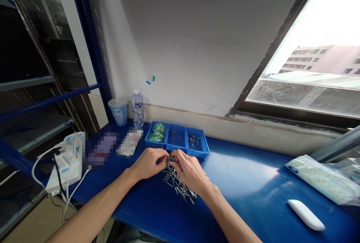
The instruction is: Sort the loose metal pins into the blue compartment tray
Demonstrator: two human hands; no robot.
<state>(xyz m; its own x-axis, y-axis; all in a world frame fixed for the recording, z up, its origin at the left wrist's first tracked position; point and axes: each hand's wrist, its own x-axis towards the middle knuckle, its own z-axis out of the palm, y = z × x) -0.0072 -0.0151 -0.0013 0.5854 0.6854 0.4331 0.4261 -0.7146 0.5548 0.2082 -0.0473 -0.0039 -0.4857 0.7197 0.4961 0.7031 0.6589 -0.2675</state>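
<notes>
A loose heap of thin silvery metal pins (180,186) lies on the blue table. At its far edge the fingertips of my two hands come together. My left hand (150,163) is closed, thumb against fingers. My right hand (189,168) leans over the heap with its fingers bent in a pinch and covers part of the pins. What sits between the fingertips is too small to make out. Just beyond are three joined blue bins: the left bin (150,143) has green packets (157,133), while the middle bin (176,147) and right bin (206,148) hold some pins.
A water bottle (137,110) and a lidded cup (119,112) stand by the wall. On the left, a power strip (66,168) trails white cables. A tissue pack (323,179) and a white rounded object (306,215) rest on the right of the blue table (247,186).
</notes>
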